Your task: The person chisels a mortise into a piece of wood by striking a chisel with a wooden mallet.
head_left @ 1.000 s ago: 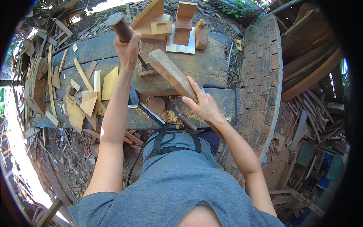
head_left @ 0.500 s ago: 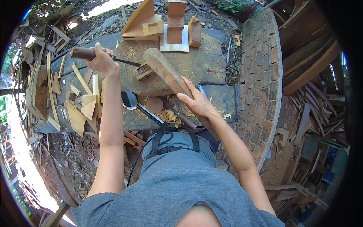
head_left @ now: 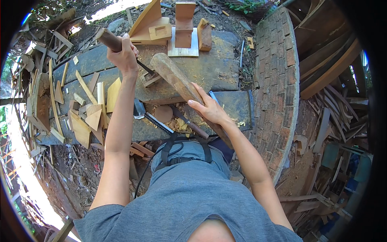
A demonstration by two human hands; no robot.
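Observation:
My left hand [head_left: 124,59] is closed round the wooden handle of a chisel [head_left: 109,39]. The chisel slants down to the right, its dark blade reaching a small wooden block [head_left: 153,82] with a cut recess; the blade's tip is hard to make out there. My right hand [head_left: 210,109] grips a thick wooden club [head_left: 172,73], its thumb along the near side. The club's heavy end points away from me, raised beside the block and partly covering it. Below lie a second wood-handled tool [head_left: 195,128], a round wooden disc [head_left: 163,113] and a black ruler [head_left: 158,122].
Wooden pieces, including an angled bracket [head_left: 147,24] and a brown block [head_left: 204,35], stand at the bench's far edge. Offcuts [head_left: 80,129] cover the left side of the dark bench [head_left: 225,72]. A curved brick wall [head_left: 278,80] borders the right. Shavings are scattered about.
My left hand has moved right and slightly away from me, turning the chisel steeper, its handle end swinging farther off. My right hand and the club have hardly moved.

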